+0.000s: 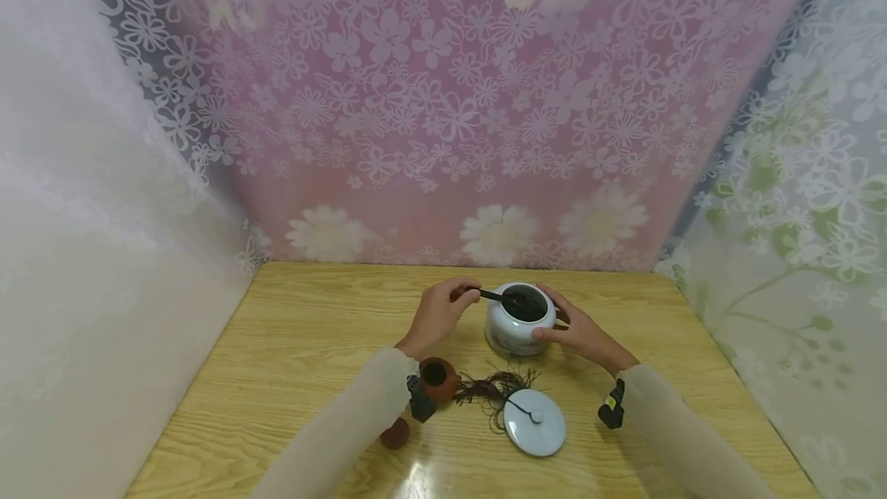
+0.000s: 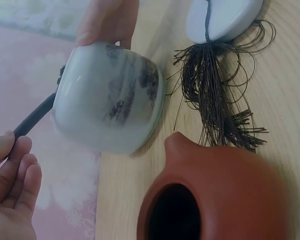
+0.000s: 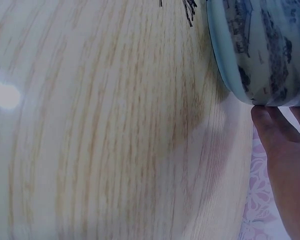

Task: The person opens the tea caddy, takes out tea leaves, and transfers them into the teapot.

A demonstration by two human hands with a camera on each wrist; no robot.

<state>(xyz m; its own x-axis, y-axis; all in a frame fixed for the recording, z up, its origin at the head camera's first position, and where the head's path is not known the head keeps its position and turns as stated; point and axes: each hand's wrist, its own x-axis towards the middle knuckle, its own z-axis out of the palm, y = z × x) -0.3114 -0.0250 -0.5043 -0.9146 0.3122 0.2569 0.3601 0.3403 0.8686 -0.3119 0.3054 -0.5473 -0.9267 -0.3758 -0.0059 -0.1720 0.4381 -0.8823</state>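
Fingers (image 2: 26, 192) of the left hand (image 1: 438, 316) pinched on a black handled tool (image 1: 489, 295), thumb against the handle, other fingers curled in; tool's far end is over the mouth of the white jar (image 1: 509, 336), with dark stuff at the tip; can't tell exactly what it is. Right hand (image 1: 578, 335) grips the jar from its right side, thumb on the near side, fingers spread round the far side, gap only as wide as the jar body; jar is mouth up at the far middle of the wood-grain surface (image 1: 312, 329), dark inside, printed pattern on its wall; can't tell if the base sits fully flat.

Nearer the person: reddish-brown teapot (image 1: 449, 391) by the left wrist, top open, spout toward the tassel; tassel of dark strands (image 1: 493, 389) lies between teapot and white lid (image 1: 543, 437); its cord crosses the lid to the knob (image 1: 537, 416); lid lies knob up, in front of the jar, apart from it. Small reddish-brown lid (image 1: 395, 434) is on the surface near the teapot, beside the left sleeve (image 1: 339, 422); pink floral cloth (image 1: 416, 114) hangs behind the surface.
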